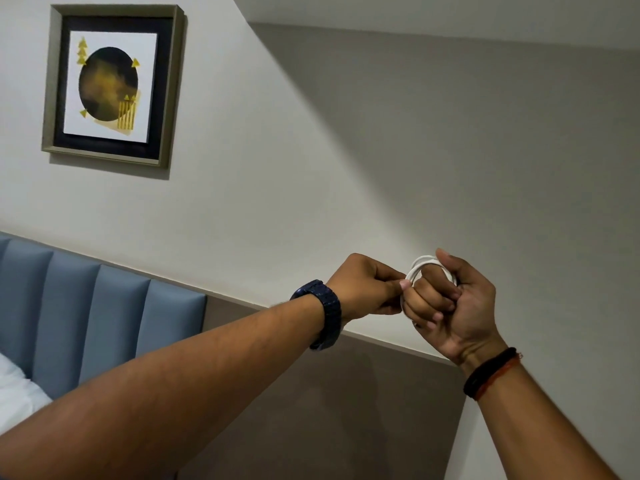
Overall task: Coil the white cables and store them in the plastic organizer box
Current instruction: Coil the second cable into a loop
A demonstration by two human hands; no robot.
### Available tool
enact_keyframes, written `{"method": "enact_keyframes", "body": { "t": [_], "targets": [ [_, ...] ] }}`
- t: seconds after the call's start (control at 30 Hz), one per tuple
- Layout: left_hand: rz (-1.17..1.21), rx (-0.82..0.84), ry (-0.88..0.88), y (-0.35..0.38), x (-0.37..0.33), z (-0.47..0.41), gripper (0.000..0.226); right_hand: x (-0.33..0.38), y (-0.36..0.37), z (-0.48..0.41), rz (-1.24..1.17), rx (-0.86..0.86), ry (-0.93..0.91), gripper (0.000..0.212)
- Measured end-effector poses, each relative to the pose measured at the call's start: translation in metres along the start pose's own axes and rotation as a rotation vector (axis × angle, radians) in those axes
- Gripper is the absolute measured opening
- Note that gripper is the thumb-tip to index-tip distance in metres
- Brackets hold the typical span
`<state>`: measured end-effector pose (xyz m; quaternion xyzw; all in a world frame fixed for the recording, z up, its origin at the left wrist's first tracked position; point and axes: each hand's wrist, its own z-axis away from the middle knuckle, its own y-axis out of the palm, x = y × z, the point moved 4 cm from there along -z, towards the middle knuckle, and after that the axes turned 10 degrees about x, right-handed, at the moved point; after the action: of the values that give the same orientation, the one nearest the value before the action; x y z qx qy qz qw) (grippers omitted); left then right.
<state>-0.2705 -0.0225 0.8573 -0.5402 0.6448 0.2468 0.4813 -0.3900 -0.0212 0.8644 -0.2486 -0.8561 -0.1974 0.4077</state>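
A white cable (pixel 420 264) is wound into a small coil of several loops, held up in front of the wall. My right hand (pixel 450 303) grips the coil, its curled fingers passing through the loops and its thumb raised behind them. My left hand (pixel 367 285), with a dark blue watch on its wrist, pinches the cable at the coil's left edge between thumb and fingertips. The two hands touch. The plastic organizer box is out of view.
A framed picture (pixel 110 84) hangs on the white wall at upper left. A blue padded headboard (pixel 100 317) runs along the lower left, with white bedding (pixel 17 396) at the left edge. A brown wall panel (pixel 346 410) lies below my hands.
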Motion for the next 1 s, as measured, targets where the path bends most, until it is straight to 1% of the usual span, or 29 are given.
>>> {"method": "enact_keyframes", "body": {
  "t": [0.1, 0.2, 0.33, 0.57, 0.67, 0.87, 1.0],
  "targets": [
    [0.084, 0.061, 0.008, -0.001, -0.003, 0.004, 0.023, 0.002, 0.005, -0.001, -0.028, 0.032, -0.015, 0.051],
    [0.097, 0.104, 0.042, -0.002, -0.007, 0.008, 0.026, 0.003, 0.010, -0.003, -0.048, 0.065, -0.022, 0.051],
    [0.023, 0.175, 0.083, -0.002, -0.011, 0.013, 0.029, 0.003, 0.014, -0.004, -0.066, 0.104, -0.010, 0.052],
    [-0.132, 0.272, 0.102, 0.000, -0.017, 0.019, 0.039, -0.002, 0.016, -0.001, -0.050, 0.100, 0.037, 0.052],
    [-0.092, 0.270, 0.103, -0.002, -0.019, 0.020, 0.041, -0.001, 0.019, -0.001, -0.065, 0.121, 0.053, 0.051],
    [0.018, 0.232, 0.103, -0.006, -0.017, 0.018, 0.035, 0.003, 0.026, -0.002, -0.090, 0.164, 0.057, 0.052],
    [-0.037, 0.112, 0.140, -0.013, -0.018, 0.018, 0.022, 0.003, 0.025, 0.000, -0.066, 0.138, 0.085, 0.052]
  ]
}}
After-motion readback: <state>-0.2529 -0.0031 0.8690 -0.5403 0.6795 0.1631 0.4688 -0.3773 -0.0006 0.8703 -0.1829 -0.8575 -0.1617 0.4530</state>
